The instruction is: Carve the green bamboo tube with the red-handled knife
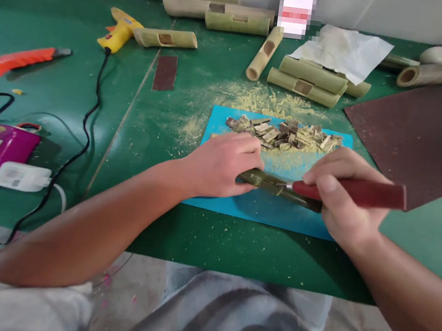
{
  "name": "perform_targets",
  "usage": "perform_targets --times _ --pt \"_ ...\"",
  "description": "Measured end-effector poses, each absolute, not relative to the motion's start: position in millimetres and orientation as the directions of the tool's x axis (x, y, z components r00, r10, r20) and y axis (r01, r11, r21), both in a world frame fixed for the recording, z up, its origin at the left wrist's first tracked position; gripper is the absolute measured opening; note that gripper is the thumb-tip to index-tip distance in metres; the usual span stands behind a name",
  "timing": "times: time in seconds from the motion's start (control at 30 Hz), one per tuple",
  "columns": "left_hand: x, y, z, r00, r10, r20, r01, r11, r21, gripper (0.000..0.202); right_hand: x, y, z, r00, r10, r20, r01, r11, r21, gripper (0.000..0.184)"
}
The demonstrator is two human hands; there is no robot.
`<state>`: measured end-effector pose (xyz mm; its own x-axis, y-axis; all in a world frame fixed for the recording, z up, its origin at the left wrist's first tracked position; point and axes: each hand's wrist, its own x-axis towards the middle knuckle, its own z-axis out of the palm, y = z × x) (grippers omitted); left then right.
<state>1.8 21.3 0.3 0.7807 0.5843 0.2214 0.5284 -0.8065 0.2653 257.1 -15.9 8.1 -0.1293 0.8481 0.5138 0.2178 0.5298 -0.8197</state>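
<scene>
A dark green bamboo piece (299,198) lies over a blue sheet (216,206) on the bench. My left hand (227,161) is closed around its left end. In my right hand (346,197) is a carving knife (366,194) with a red-brown handle, its short metal tip touching the bamboo near the middle. The lower fingers of that hand rest by the bamboo's right end. Chips of bamboo (281,134) and pale dust are heaped on the sheet just beyond both hands.
Several cut bamboo tubes (238,24) lie along the back of the green bench (199,77). At left are a yellow glue gun (120,31), an orange utility knife (24,60) and a magenta power strip (8,153) with cords. Brown sandpaper (414,135) and white paper (344,49) lie right.
</scene>
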Motion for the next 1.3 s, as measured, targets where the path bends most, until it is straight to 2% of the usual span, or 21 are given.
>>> perform_targets --times 0.07,0.17,0.27,0.37,0.47,0.53,0.73,0.87,1.0,1.1,1.2,1.23,1.3 --pt "2 17 4 0.779 0.591 0.21 0.562 -0.806 0.185 0.014 259 -22 17 -0.269 0.769 0.58 0.251 0.637 -0.729 0.014" --pt "3 12 6 0.763 0.625 0.166 0.621 -0.78 0.083 0.013 261 -27 26 -0.389 0.688 0.612 0.282 0.722 -0.632 0.009" --pt "3 7 6 0.766 0.625 0.151 0.634 -0.773 -0.02 0.018 262 -28 28 -0.4 0.637 0.659 0.255 0.768 -0.588 0.009" --pt "3 4 6 0.81 0.545 0.217 0.575 -0.81 -0.113 0.024 261 -29 24 -0.343 0.72 0.603 0.294 0.692 -0.66 0.01" --pt "3 4 5 0.827 0.483 0.289 0.539 -0.826 -0.162 0.028 257 -26 18 -0.159 0.813 0.56 0.204 0.582 -0.787 0.024" --pt "4 4 4 0.831 0.45 0.328 0.523 -0.832 -0.185 0.027 256 -22 14 -0.13 0.872 0.472 0.161 0.488 -0.858 0.03" --pt "9 6 2 0.817 0.339 0.466 0.5 -0.819 -0.281 0.028 258 -13 9 -0.099 0.951 0.292 0.089 0.301 -0.949 0.038" --pt "9 7 2 0.817 0.335 0.468 0.501 -0.815 -0.291 0.029 260 -9 5 -0.112 0.953 0.281 0.099 0.292 -0.951 0.038" --pt "6 9 -2 0.823 0.415 0.389 0.523 -0.821 -0.23 0.024 258 -8 2 -0.114 0.93 0.35 0.11 0.362 -0.926 0.035" --pt "3 10 -4 0.81 0.51 0.291 0.567 -0.808 -0.161 0.018 256 -14 8 -0.138 0.863 0.486 0.146 0.503 -0.852 0.027" --pt "4 11 -4 0.769 0.573 0.283 0.625 -0.766 -0.147 0.012 257 -22 18 -0.357 0.659 0.662 0.286 0.752 -0.594 0.006" --pt "5 10 -4 0.759 0.582 0.291 0.637 -0.756 -0.151 0.011 259 -24 20 -0.405 0.585 0.703 0.28 0.811 -0.513 0.004" --pt "8 8 -3 0.75 0.59 0.299 0.647 -0.749 -0.145 0.01 264 -26 24 -0.431 0.529 0.731 0.303 0.848 -0.435 0.005"
